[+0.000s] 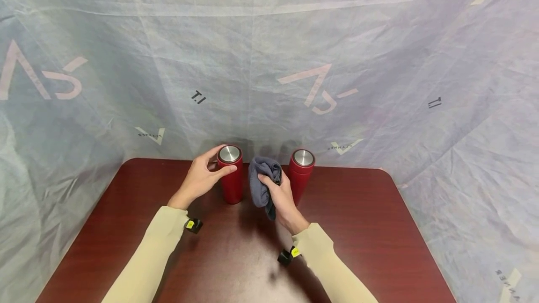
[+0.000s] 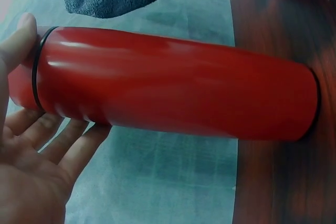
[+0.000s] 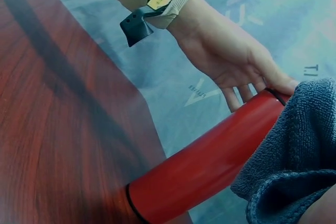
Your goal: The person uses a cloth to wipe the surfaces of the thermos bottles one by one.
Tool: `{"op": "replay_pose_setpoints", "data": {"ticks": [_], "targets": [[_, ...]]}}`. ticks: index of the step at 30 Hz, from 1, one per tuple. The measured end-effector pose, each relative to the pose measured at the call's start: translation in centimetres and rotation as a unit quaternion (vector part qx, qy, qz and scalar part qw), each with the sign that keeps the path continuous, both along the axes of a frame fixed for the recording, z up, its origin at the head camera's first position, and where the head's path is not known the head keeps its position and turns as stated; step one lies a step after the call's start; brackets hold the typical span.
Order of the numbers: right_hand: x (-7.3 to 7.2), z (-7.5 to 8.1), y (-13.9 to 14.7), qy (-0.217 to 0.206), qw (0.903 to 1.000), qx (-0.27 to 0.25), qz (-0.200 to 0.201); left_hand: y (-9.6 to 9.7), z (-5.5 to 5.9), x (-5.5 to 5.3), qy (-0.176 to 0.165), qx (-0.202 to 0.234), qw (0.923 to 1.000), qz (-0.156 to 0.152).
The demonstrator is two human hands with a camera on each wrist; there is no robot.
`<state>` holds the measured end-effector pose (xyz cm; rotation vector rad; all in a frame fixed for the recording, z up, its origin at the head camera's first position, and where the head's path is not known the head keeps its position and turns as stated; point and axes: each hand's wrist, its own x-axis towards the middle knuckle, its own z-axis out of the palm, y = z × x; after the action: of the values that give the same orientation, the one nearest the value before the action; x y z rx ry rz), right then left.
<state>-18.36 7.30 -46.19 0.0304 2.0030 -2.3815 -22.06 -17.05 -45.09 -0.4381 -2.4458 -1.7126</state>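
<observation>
Reddish-brown table [image 1: 358, 209]; standing on it, 1 left flask [image 1: 233, 186], 1 right flask [image 1: 301, 179].

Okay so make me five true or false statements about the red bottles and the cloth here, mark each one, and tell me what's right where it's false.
1. The left hand holds a red bottle near its top. True.
2. That bottle lies on its side. False: it stands upright on the table.
3. The right hand holds a gray-blue cloth. True.
4. In the head view, a second red bottle stands to the right of the cloth. True.
5. The cloth is spread flat on the table. False: it is bunched up in the right hand.
</observation>
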Motion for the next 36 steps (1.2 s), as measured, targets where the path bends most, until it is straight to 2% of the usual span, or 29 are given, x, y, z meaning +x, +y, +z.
{"op": "replay_pose_setpoints", "data": {"ticks": [3,10,16,20,26,32,36], "targets": [[0.1,-0.2,0.0,0.005,1.0,0.003,0.003,0.0,-0.2,0.1,0.003,0.017,0.9999,0.0],[0.6,-0.6,-0.2,0.012,0.9999,-0.002,0.007,-0.3,-0.5,1.0,-0.021,0.06,0.9978,0.017],[1.2,-0.8,-0.3,0.021,0.9997,0.013,0.001,-0.3,-0.6,2.0,0.005,0.078,0.9955,0.054],[1.5,-0.6,-0.5,0.068,0.9962,0.054,-0.006,-0.1,-0.7,2.7,0.019,0.085,0.994,0.066],[1.5,0.4,-0.9,0.159,0.9821,0.099,0.011,0.1,-0.5,3.2,0.024,0.097,0.9931,0.062],[1.5,1.6,-1.6,0.191,0.9747,0.112,0.029,0.6,-0.3,3.5,0.034,0.112,0.9919,0.048],[1.6,1.7,-2.1,0.205,0.9691,0.132,0.035,1.0,-0.3,3.8,0.039,0.114,0.9918,0.045]]}}
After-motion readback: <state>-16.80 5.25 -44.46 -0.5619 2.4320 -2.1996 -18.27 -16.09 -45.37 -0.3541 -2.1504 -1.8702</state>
